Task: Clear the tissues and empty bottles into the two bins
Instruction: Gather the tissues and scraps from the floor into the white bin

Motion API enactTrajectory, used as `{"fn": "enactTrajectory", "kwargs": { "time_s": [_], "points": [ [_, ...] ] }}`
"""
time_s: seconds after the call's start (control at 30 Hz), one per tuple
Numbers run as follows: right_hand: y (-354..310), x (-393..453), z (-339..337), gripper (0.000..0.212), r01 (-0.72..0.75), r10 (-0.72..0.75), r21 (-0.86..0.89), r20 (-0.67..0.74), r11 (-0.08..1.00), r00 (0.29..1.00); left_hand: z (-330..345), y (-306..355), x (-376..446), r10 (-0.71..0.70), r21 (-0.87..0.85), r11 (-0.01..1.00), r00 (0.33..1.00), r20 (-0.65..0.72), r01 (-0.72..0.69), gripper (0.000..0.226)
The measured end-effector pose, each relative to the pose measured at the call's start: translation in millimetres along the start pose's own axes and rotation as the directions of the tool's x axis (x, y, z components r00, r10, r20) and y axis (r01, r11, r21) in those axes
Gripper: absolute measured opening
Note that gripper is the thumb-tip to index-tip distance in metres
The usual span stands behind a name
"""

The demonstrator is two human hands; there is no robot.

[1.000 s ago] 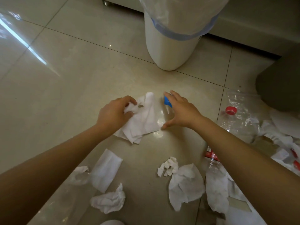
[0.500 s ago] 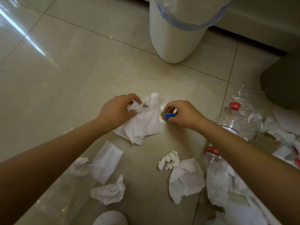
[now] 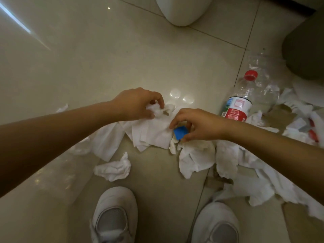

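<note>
Currently, at frame centre, the left hand (image 3: 136, 104) pinches a white tissue (image 3: 152, 132); beside it, the right hand (image 3: 198, 124) grips a blue bottle cap (image 3: 180, 132), its bottle hidden.

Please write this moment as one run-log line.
left hand: grips white crumpled tissue | right hand: pinches blue plastic bottle cap | white bin: ahead

My 1 head camera looks steeply down from above at the floor (image 3: 122, 58), close over my left hand (image 3: 138, 104), right hand (image 3: 198, 123) and shoes (image 3: 114, 216).
</note>
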State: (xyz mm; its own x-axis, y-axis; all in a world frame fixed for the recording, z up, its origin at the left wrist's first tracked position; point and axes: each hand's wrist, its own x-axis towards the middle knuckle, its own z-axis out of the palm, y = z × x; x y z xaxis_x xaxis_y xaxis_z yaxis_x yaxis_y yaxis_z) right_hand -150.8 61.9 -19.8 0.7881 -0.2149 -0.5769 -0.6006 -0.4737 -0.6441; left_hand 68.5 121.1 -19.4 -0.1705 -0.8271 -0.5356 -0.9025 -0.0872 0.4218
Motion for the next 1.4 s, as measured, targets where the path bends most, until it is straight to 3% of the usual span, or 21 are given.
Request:
{"fn": "enactTrajectory", "kwargs": {
  "time_s": [0.17,0.33,0.47,0.7,0.83,1.07,1.4],
  "points": [
    [1.2,-13.5,19.5,0.065,0.087,-0.048,-0.425,0.101,0.901,0.994,-0.1,2.5,-3.9,0.005,0.028,1.000,1.000,0.012,-0.005,0.035],
    [12.6,-26.3,35.0,0.070,0.141,-0.079,-0.618,0.127,0.774,0.989,-1.0,4.1,-7.0,0.008,0.049,0.999,1.000,0.014,-0.009,0.034],
    [15.8,-27.3,32.7,0.048,0.123,-0.074,-0.700,0.100,0.704,0.992,2.0,3.2,-9.3,0.016,0.059,0.998,1.000,0.024,-0.017,0.033],
    [16.6,-18.1,29.4,0.041,0.094,-0.034,-0.708,0.098,0.700,0.995,3.0,-3.1,-12.4,0.001,0.075,0.997,0.999,0.032,-0.003,0.034],
    [12.6,-15.5,10.8,0.039,0.028,-0.083,-0.698,-0.045,0.716,0.996,-5.8,-8.7,-14.0,-0.022,0.045,0.999,1.000,0.001,0.022,0.034],
    [2.5,-21.1,-45.6,0.034,-0.070,-0.320,-0.670,-0.441,0.739,0.839,-54.5,-10.6,-17.0,-0.047,-0.032,0.999,0.992,-0.120,0.043,0.034],
    [-26.2,-33.5,-138.1,0.041,-0.205,-0.437,-0.679,-0.644,0.705,0.628,-147.3,10.0,-21.4,-0.032,-0.179,0.983,0.915,-0.402,-0.044,0.033]
  ]
}}
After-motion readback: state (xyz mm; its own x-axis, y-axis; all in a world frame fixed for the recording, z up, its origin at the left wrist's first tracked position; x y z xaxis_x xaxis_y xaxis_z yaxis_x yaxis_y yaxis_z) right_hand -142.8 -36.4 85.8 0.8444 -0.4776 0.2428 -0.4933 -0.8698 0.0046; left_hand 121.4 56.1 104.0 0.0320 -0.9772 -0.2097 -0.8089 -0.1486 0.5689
